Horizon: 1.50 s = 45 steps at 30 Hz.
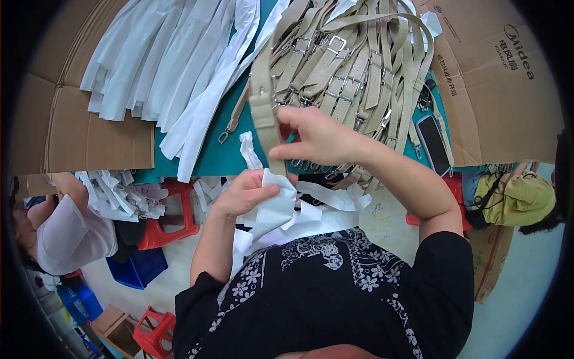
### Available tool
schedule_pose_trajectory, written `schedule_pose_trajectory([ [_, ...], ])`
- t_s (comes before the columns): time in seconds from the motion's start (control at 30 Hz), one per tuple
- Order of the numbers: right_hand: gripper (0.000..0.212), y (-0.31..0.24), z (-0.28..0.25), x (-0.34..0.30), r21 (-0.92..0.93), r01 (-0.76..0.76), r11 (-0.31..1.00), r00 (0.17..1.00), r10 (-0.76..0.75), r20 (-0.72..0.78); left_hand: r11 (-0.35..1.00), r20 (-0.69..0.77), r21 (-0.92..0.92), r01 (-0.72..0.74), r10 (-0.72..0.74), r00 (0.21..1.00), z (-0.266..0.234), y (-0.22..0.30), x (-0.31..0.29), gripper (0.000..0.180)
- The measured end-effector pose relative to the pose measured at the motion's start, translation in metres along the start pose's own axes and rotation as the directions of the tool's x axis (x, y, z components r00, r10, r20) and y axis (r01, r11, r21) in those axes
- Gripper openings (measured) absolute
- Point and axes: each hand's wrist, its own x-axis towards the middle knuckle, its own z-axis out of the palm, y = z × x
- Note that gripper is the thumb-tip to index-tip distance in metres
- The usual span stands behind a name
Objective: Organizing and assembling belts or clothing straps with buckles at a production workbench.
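My right hand [320,136] pinches a folded beige webbing strap [265,110] that hangs down from a big heap of beige straps with metal buckles [353,66] on the green table [218,157]. My left hand [244,192] sits just below it and grips a white paper wrapper [276,206], whose open end is right under the strap's lower end. More white wrapper pieces [320,210] lie over my lap, above my black flowered top.
A stack of long white paper sleeves [173,66] covers the table's left half. Flattened cardboard [89,128] lies at left and right. A dark phone [433,143] rests by the straps. Another person [66,230] sits at lower left near a red stool [173,224] and blue crate [140,268].
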Motion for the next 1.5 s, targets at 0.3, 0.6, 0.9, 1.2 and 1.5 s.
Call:
schedule_pose_trajectory([
  [0.3,0.023,0.001,0.027,0.000,0.560,-0.040,0.827,0.937,0.225,-0.265,0.977,-0.139,-0.057,-0.208,0.198,0.970,0.000,-0.010,0.007,0.032],
  [0.6,0.021,0.000,0.013,-0.007,0.266,-0.216,0.940,0.976,0.209,0.054,0.957,-0.064,-0.236,-0.168,0.157,0.986,0.003,-0.022,0.009,0.035],
  [0.9,0.028,-0.006,-0.003,0.003,-0.039,-0.183,0.982,0.982,0.180,-0.061,0.958,-0.490,0.071,-0.276,0.275,0.827,-0.017,-0.031,-0.002,0.012],
  [1.2,0.025,-0.017,-0.026,0.011,-0.015,-0.093,0.996,0.994,0.092,-0.063,0.947,-0.429,0.234,-0.221,0.304,0.851,-0.012,-0.008,-0.008,0.007],
  [1.5,0.033,-0.037,-0.026,0.008,-0.069,0.034,0.997,0.995,-0.027,0.095,0.939,-0.469,0.267,-0.219,0.325,0.821,-0.013,-0.012,-0.013,0.011],
])
